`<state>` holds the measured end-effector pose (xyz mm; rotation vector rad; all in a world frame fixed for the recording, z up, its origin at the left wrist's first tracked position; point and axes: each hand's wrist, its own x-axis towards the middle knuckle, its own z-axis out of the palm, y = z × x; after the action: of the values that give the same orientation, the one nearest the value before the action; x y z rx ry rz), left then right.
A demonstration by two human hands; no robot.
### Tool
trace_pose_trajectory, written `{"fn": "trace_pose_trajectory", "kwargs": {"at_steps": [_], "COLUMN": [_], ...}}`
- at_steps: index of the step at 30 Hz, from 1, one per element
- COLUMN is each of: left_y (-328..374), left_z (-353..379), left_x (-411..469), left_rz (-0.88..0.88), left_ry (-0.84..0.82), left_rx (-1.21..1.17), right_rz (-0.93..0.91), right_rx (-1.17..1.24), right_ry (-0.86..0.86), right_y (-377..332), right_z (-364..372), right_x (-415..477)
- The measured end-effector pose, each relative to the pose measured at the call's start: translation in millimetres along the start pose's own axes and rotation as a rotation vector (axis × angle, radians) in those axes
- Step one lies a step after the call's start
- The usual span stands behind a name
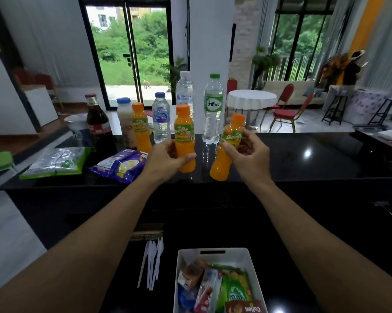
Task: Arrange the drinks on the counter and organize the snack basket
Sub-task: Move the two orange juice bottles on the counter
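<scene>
Drink-arranging step: left hand [168,154] grips one upright orange juice bottle [185,141], right hand [247,150] grips a tilted one [226,150]. Next, stand both on the surface [303,159] beside the far-left bottles.

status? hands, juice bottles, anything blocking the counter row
Left hand shut on upright orange juice bottle. Right hand shut on tilted orange juice bottle. Third juice bottle in counter row. Snack bags lie beside the row.
</scene>
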<state>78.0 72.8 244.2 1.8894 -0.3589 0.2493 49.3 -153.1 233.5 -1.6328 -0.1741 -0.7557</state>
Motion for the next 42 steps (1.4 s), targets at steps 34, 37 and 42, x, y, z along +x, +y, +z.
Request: {"fn": "trace_pose_trajectory", "kwargs": {"at_steps": [34,37,42], "left_y": [-57,-58,-60], "left_z": [45,47,50], "left_x": [86,91,96], "left_rz": [-0.107,-0.111,-0.097], "left_ry": [0.138,0.123,0.124], "left_rx": [0.229,0.225,0.252], "right_rz": [0.061,0.068,0.095], "right_rx": [-0.433,-0.446,-0.465], "right_ry": [-0.270,-0.252,-0.253], "right_y": [95,96,101], "right_z": [45,47,49], "right_x": [87,90,95]}}
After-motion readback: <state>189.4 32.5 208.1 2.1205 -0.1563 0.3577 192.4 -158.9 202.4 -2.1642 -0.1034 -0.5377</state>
